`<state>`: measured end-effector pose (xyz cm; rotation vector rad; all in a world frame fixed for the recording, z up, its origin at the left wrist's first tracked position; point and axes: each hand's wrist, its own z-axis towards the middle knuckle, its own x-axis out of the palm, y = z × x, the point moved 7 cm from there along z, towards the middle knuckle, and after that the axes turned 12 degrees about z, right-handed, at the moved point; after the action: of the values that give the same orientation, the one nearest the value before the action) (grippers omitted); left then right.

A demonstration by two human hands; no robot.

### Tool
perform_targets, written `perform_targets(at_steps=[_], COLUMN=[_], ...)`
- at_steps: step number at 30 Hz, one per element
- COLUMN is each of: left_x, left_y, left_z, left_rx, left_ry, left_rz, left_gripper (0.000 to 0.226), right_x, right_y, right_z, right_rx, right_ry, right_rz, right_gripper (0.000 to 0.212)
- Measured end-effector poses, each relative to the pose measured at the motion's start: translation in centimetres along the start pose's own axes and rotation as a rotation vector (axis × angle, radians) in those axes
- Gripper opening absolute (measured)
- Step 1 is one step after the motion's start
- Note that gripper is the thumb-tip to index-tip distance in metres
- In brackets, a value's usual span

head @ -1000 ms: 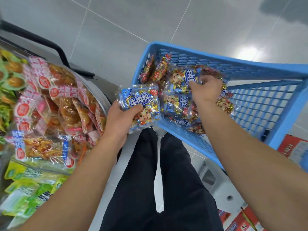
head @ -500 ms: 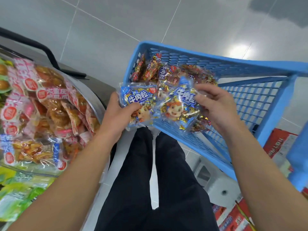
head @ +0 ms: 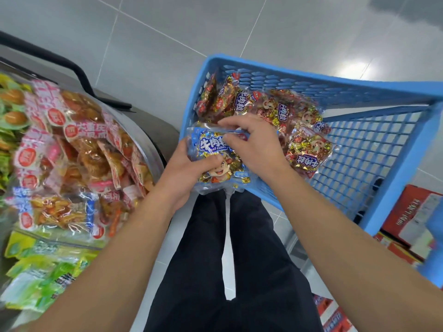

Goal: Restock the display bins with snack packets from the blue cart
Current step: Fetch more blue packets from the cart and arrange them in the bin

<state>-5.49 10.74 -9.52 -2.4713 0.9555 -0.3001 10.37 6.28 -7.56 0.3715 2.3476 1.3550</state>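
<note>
Packets: blue ones stacked in both hands at cart's near-left corner, above rim; count in stack unclear, at least two, only top face readable. Left hand curled under and round stack's left edge, thumb pressing cartoon face. Right hand on top, fingers bent, pinching upper right edge. Red packets loose in cart: about six or seven, overlapping, exact count not possible; three or so upright against far-left wall, rest lying flat, one nearest right hand. One cart, mesh walls, tilted in view. Two hands, two bare forearms. Left side: round bin heaped with pink-label packets, too many to count. Green packets in lower bin, blurred. Red boxes on floor at right, several, blurred.

Versus half a second ago: right hand's blue packet, then held apart beside left one, now laid onto left hand's packet; right hand moved from right of stack to over it. Left hand in about same spot. Camera shifted slightly, cart contents otherwise same.
</note>
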Motion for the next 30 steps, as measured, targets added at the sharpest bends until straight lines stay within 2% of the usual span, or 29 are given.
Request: perform_targets(at_steps=[4, 5, 7, 9, 10, 13, 16, 19, 25, 30], left_x=[-0.6, -0.8, -1.5, -2.4, -2.8, -3.8, -3.9, -3.8, -3.7, -3.3], left_y=[0.6, 0.6, 0.5, 0.4, 0.3, 0.3, 0.3, 0.6, 0.5, -1.6], left_z=[0.5, 0.6, 0.7, 0.7, 0.7, 0.6, 0.7, 0.7, -0.4, -4.4], left_rx=[-0.022, -0.011, 0.013, 0.036, 0.038, 0.045, 0.069, 0.072, 0.073, 0.098], left_ry=[-0.065, -0.086, -0.142, -0.206, -0.237, -0.326, -0.355, -0.357, -0.328, -0.265], left_rz=[0.05, 0.074, 0.09, 0.055, 0.029, -0.037, -0.039, -0.022, -0.044, -0.039], left_gripper=[0.063, 0.063, 0.061, 0.053, 0.05, 0.048, 0.046, 0.048, 0.047, 0.049], right_x=[-0.4, -1.0, -3.0, -5.2, -5.8, -5.3, -4.3, -3.8, -4.9, -8.8], right_y=[-2.1, -3.0, -5.5, -8.6, -10.1, -13.3, -13.7, -13.0, -10.6, -6.0], right_z=[-0.8, -1.2, -2.2, -3.7, -4.3, -4.7, -3.0, -1.5, -3.1, -8.3], right_rx=[0.106, 0.143, 0.264, 0.425, 0.515, 0.696, 0.669, 0.646, 0.549, 0.464], right_ry=[-0.05, -0.115, -0.351, -0.564, -0.595, -0.483, -0.444, -0.449, -0.532, -0.547], right_rz=[0.229, 0.275, 0.335, 0.3, 0.248, 0.134, 0.058, -0.044, 0.255, 0.318], right_gripper=[0.04, 0.038, 0.032, 0.035, 0.04, 0.049, 0.046, 0.031, 0.032, 0.026])
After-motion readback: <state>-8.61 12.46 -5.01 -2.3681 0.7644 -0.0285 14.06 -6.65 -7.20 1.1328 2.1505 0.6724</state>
